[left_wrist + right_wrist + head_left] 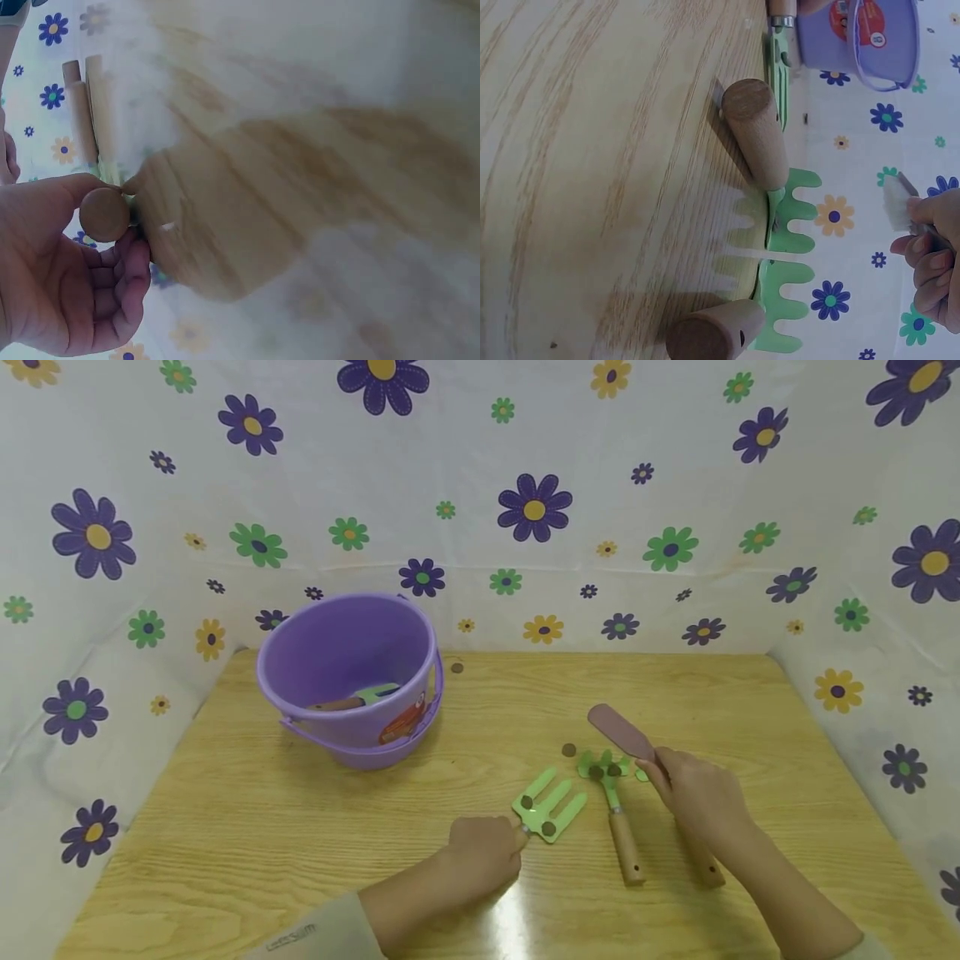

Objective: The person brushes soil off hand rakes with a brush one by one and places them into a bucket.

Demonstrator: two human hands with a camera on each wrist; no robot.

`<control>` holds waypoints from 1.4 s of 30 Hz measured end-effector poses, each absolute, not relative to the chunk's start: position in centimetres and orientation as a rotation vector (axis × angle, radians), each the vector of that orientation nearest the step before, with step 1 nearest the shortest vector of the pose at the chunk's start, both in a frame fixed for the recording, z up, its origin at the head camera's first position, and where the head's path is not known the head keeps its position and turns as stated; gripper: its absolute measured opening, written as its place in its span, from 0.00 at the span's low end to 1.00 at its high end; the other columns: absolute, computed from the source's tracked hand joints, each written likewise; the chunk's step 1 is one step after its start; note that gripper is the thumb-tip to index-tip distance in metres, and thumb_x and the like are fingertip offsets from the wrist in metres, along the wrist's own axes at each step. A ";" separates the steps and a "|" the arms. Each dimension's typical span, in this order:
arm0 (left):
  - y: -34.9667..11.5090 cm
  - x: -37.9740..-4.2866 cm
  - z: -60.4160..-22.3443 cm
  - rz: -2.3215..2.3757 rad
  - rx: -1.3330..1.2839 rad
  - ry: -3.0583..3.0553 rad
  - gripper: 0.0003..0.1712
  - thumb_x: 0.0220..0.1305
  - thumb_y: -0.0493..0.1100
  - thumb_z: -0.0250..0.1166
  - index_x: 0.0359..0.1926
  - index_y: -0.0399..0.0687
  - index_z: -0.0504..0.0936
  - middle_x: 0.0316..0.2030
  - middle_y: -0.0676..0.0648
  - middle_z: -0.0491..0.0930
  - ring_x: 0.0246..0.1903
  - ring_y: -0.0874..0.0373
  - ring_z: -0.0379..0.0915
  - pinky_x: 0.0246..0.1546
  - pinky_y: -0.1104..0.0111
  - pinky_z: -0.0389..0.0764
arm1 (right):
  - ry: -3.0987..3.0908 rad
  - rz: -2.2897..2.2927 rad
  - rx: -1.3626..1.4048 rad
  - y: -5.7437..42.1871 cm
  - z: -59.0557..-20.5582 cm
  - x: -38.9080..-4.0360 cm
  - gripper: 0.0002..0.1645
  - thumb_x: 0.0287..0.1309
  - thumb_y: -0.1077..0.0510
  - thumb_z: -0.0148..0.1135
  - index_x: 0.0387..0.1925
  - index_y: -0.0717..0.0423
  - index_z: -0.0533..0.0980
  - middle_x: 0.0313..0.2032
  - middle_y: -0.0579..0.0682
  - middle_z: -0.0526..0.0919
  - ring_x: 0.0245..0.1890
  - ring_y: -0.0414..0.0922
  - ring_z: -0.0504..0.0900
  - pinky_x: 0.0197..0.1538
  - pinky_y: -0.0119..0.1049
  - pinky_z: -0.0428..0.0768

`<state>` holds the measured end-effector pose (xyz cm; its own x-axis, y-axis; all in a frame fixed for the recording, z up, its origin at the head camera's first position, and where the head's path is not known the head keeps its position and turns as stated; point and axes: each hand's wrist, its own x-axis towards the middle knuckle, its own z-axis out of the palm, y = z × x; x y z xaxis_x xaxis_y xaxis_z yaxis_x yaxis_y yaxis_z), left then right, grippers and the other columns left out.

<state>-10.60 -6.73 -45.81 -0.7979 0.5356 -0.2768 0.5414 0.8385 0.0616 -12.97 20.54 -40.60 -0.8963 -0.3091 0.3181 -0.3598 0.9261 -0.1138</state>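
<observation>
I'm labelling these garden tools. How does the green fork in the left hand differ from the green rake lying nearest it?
The left hand grips the green fork by its handle; the green rake lies on the table. The fork's three prongs run in line with its handle, while the rake's tines turn off at an angle. The fork's handle is mostly covered, the rake's in plain sight. Both have green heads and wooden handles.

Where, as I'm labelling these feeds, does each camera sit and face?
Head: worn on the head, facing forward and down at the table; forearms, left hand, right hand show.
Left wrist: on that wrist, facing a wooden handle; left hand shows, part of the right too.
Right wrist: on that wrist, facing two green-headed tools; right hand and left fingers show.
Head and right wrist share the bucket.
</observation>
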 end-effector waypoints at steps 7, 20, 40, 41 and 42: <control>-7.9 -11.4 -45.7 0.141 0.853 2.718 0.16 0.62 0.46 0.59 0.19 0.52 0.66 0.18 0.54 0.65 0.17 0.62 0.58 0.12 0.70 0.65 | -2.784 0.227 0.494 20.6 -40.6 -12.9 0.12 0.59 0.54 0.63 0.27 0.60 0.76 0.18 0.50 0.78 0.12 0.39 0.69 0.13 0.29 0.64; -8.4 -11.7 -45.1 0.408 0.685 2.653 0.11 0.62 0.37 0.57 0.44 0.40 0.79 0.27 0.48 0.67 0.18 0.61 0.61 0.13 0.74 0.67 | -2.782 0.228 0.498 20.6 -40.5 -12.8 0.12 0.58 0.55 0.63 0.27 0.61 0.76 0.22 0.53 0.82 0.13 0.41 0.72 0.13 0.29 0.66; -9.1 -11.7 -45.6 0.431 0.863 2.970 0.12 0.69 0.46 0.54 0.28 0.48 0.67 0.21 0.51 0.65 0.17 0.61 0.62 0.10 0.75 0.67 | -2.746 0.321 0.471 19.5 -40.1 -13.1 0.14 0.59 0.56 0.63 0.33 0.67 0.77 0.16 0.50 0.76 0.12 0.39 0.67 0.12 0.27 0.64; -9.1 -11.7 -45.4 0.439 0.866 2.976 0.12 0.70 0.46 0.54 0.29 0.49 0.67 0.21 0.51 0.66 0.18 0.61 0.62 0.11 0.75 0.66 | -2.745 0.317 0.472 19.4 -40.0 -13.0 0.14 0.59 0.57 0.63 0.33 0.67 0.76 0.16 0.50 0.75 0.12 0.39 0.66 0.12 0.27 0.63; -9.0 -11.7 -45.1 0.430 0.880 2.989 0.12 0.70 0.46 0.54 0.29 0.49 0.67 0.21 0.52 0.66 0.18 0.61 0.62 0.11 0.75 0.66 | -2.743 0.310 0.472 19.2 -39.9 -13.0 0.14 0.59 0.57 0.63 0.33 0.68 0.76 0.15 0.49 0.74 0.12 0.39 0.66 0.12 0.27 0.63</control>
